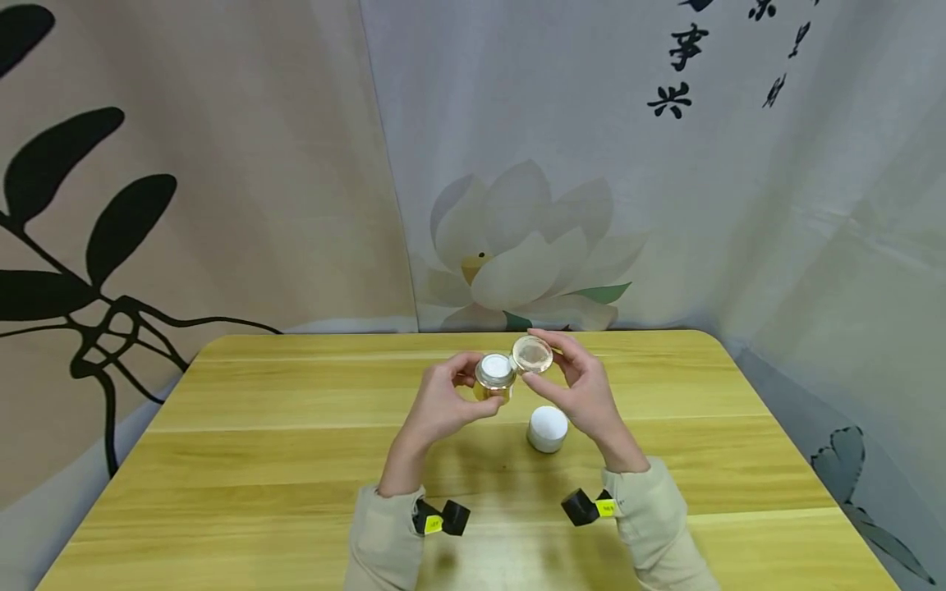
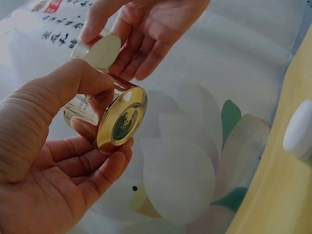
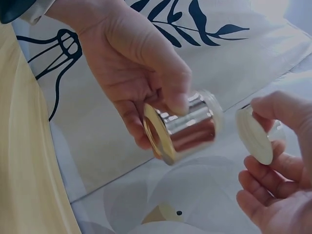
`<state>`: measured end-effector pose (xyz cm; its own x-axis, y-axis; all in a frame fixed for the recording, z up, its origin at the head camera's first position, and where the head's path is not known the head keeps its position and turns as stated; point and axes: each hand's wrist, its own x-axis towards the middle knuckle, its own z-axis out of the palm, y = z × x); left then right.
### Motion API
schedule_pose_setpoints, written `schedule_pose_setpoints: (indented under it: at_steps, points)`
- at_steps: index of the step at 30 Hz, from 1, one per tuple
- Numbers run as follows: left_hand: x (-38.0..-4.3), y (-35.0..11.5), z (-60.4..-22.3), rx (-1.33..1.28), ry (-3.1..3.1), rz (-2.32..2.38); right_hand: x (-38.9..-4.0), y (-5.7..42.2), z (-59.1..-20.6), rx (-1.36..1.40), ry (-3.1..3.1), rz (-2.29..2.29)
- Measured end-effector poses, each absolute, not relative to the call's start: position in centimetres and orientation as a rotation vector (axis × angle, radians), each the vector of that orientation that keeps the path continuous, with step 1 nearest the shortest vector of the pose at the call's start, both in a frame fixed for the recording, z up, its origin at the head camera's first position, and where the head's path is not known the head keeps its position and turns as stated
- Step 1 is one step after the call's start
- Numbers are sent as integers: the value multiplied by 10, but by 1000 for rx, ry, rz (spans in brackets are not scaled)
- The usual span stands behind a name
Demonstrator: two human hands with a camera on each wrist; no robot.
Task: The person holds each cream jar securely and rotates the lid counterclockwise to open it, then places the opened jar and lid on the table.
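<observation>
My left hand (image 1: 436, 402) grips a small gold cosmetic jar (image 1: 493, 379) between thumb and fingers, held above the table; its top shows a white round surface inside a clear rim. In the left wrist view the jar's shiny gold base (image 2: 124, 122) faces the camera, with printed lettering partly covered by the thumb. My right hand (image 1: 580, 390) pinches the jar's round lid (image 1: 532, 355) by its edge, beside the jar's top. The right wrist view shows the lid's pale inner face (image 3: 253, 136) turned toward the jar, with a gap between them.
A white round container (image 1: 548, 428) stands on the wooden table (image 1: 259, 460), below and near my right hand. Behind the table's far edge hangs a printed cloth (image 1: 296, 164) with a lotus, leaves and black characters.
</observation>
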<state>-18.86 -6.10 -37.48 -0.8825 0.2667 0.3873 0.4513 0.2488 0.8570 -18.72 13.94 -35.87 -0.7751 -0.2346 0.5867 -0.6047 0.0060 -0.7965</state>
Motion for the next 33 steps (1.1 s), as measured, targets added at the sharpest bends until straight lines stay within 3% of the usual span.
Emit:
schedule_pose_setpoints:
  at_steps: [33]
  points:
    - [-190, -68, -380, -641, -2362, -1703, -167, 212, -395, 594, -2136, 1671]
